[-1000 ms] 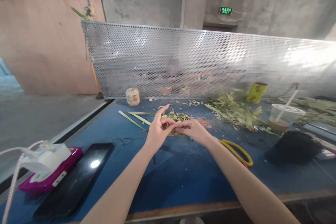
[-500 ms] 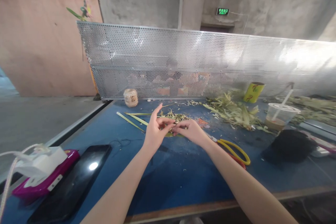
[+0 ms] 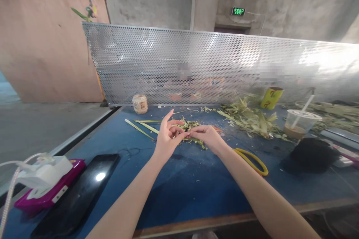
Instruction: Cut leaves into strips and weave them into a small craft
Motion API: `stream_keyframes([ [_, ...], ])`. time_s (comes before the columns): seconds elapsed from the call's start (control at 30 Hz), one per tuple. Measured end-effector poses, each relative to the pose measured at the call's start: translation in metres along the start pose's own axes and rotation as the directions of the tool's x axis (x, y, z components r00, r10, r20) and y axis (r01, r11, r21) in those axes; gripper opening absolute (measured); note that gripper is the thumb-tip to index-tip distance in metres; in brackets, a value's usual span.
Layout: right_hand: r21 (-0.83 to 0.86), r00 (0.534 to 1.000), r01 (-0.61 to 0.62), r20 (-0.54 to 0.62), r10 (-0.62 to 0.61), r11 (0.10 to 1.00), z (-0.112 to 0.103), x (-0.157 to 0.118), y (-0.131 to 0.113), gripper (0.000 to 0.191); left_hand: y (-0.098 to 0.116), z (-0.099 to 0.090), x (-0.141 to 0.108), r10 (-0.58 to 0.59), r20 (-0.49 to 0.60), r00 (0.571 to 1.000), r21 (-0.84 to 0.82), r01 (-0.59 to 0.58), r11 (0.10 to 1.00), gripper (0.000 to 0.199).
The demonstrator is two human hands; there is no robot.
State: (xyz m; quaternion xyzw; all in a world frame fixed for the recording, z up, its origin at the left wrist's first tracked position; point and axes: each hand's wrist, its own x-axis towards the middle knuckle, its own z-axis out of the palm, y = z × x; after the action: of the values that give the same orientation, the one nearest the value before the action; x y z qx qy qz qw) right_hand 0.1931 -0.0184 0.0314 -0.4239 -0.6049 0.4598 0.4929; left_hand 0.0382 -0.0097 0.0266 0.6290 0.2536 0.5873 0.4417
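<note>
Left hand and right hand met at the fingertips by plant scraps, each grip's closure unclear; this fine fingerwork seemingly called next for steadiness

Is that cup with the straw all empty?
No, it's partly full: brown liquid shows at the bottom of the clear cup, and the sides above look see-through.

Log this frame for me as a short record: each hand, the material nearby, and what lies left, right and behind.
Left hand: one finger raised, thumb tip close to the right hand's fingertips
Right hand: fingers pinched
Held item: too small to tell
By the hands: plant scraps on the blue table
Left: black phone, green strips
Right: yellow looped handle, plastic cup
Behind: perforated metal panel
</note>
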Motion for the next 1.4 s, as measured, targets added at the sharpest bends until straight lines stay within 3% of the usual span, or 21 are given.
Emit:
stream_keyframes([
  [0.23, -0.069, 0.999, -0.001, 0.044, 0.004, 0.998, 0.000, 0.001, 0.000, 0.018, -0.008, -0.005, 0.004, -0.061, 0.009, 0.998, 0.003, 0.061, 0.998, 0.055],
  [0.37, -0.073, 0.997, 0.027, 0.076, -0.022, 0.997, -0.001, 0.001, -0.002, 0.020, -0.012, -0.007, 0.004, -0.245, 0.174, 0.954, 0.017, 0.246, 0.969, 0.056],
  [0.43, -0.087, 0.995, 0.056, 0.086, -0.048, 0.995, -0.003, 0.002, -0.002, 0.020, -0.013, -0.006, 0.003, -0.269, 0.222, 0.937, 0.036, 0.268, 0.963, 0.059],
  [0.77, -0.305, 0.988, 0.142, 0.106, -0.114, 0.942, -0.009, 0.004, -0.001, 0.014, -0.010, -0.007, 0.003, -0.250, 0.218, 0.943, 0.142, 0.223, 0.965, 0.066],
  [0.93, -0.504, 0.987, 0.163, 0.081, -0.141, 0.848, -0.009, 0.002, -0.007, 0.009, -0.009, -0.007, 0.001, -0.252, 0.215, 0.944, 0.208, 0.207, 0.956, 0.067],
  [1.3, -0.681, 0.957, 0.225, 0.021, -0.289, 0.696, -0.004, -0.001, -0.005, 0.014, -0.013, -0.008, -0.001, -0.126, 0.136, 0.983, 0.316, 0.078, 0.946, 0.055],
  [1.4, -0.757, 0.935, 0.220, -0.015, -0.353, 0.615, 0.001, -0.003, -0.004, 0.019, -0.013, -0.006, -0.001, -0.115, 0.133, 0.984, 0.310, 0.069, 0.948, 0.051],
])
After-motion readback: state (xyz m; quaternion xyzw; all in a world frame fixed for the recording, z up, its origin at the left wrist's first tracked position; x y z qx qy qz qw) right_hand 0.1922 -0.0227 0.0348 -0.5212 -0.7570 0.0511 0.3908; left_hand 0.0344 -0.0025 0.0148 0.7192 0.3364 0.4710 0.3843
